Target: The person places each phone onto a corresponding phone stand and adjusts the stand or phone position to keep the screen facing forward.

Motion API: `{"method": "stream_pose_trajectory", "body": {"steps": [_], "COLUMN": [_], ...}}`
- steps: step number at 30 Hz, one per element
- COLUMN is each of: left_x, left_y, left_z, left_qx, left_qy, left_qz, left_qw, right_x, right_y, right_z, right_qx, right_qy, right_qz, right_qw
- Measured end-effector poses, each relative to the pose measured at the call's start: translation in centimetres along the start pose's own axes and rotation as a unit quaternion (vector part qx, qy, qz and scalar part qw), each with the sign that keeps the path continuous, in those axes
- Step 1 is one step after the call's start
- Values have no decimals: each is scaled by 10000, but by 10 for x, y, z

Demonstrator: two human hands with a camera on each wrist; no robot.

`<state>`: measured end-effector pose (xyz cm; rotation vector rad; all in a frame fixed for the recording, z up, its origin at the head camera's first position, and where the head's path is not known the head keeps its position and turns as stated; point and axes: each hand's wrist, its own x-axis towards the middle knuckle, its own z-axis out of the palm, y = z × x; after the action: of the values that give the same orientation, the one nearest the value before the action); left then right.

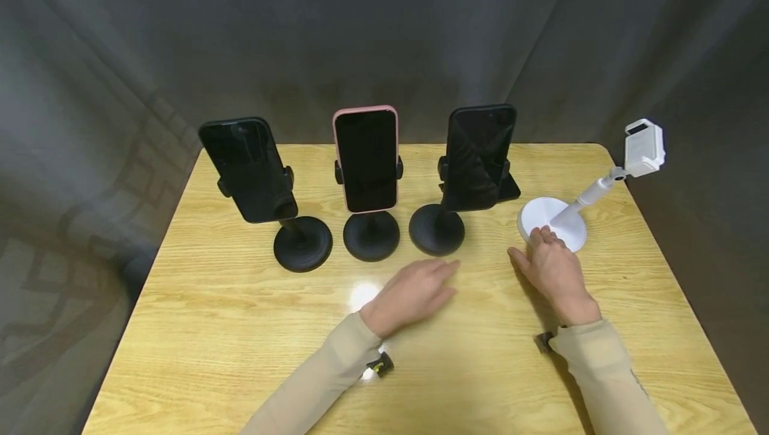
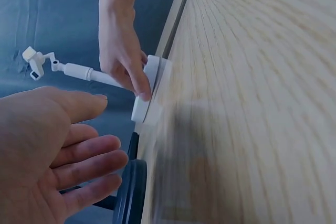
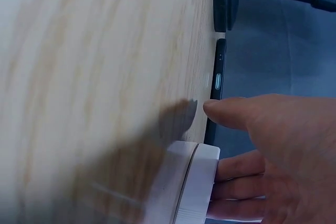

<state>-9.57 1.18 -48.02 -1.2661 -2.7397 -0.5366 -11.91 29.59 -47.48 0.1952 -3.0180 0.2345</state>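
My right hand (image 1: 555,273) reaches to the round base of a white phone stand (image 1: 597,191) at the right of the table. Its fingertips rest on the base (image 3: 198,187), while the thumb is held out to the side, apart from it. The stand's arm leans right, and its white clamp holds nothing. My left hand (image 1: 413,293) hovers over the middle of the table with loosely extended fingers and holds nothing. Nearest to it is a black phone stand (image 1: 436,231) that carries a black phone (image 1: 479,158).
Left of these, two more black stands hold a pink-edged phone (image 1: 367,160) and a black phone (image 1: 249,169). Another dark phone (image 1: 509,187) lies flat behind the third stand. Dark curtains (image 1: 360,35) hang behind the wooden table (image 1: 228,341).
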Motion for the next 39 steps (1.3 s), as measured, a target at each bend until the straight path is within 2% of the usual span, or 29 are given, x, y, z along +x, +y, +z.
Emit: {"method": "stream_pose_trajectory", "body": {"steps": [7, 12, 18, 26, 32, 39], "left_x": [11, 19, 26, 37, 46, 56], "left_y": [1, 4, 5, 3, 3, 6], "left_z": [9, 13, 18, 24, 31, 39], "left_qx": [13, 78, 245, 101, 13, 262], "left_qy": [142, 71, 107, 107, 34, -1], "left_qz": [-48, -146, -149, -260, -432, -425], "left_qw": [9999, 9998, 9995, 9996, 9991, 9988], "right_x": [-3, -5, -7, -9, -10, -10], "right_y": [-4, -7, -10, -12, -16, -17], "right_z": [2, 3, 3, 3, 0, -3], "right_qx": [-31, -52, 5, -11, 33, 210], "right_qy": [17, 101, 298, 585, 276, 97], "right_qz": [-93, -164, -407, -796, -949, -1171], "right_qw": [10000, 9998, 9987, 9951, 9951, 9929]}}
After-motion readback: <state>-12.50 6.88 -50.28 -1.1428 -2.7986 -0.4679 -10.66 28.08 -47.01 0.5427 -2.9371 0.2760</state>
